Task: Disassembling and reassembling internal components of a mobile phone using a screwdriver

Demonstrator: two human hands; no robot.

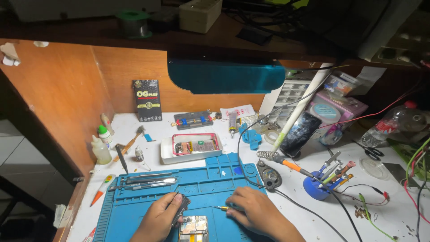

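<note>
At the bottom edge, an opened phone with its circuit parts showing lies on a blue work mat, between the person's two hands. The left hand curls its fingers around a small dark part just left of the phone's top. The right hand grips a thin tool with a yellow tip, pointing left towards the phone; most of the tool is hidden under the fingers.

Further up the mat, metal tweezers rest in a row at its left. To the right, a soldering iron with an orange grip sits in its coiled stand, near a blue tool holder.

Behind the mat, a white tray holds small parts. Small bottles stand at far left by the wooden wall, and a dark phone leans at right.
</note>
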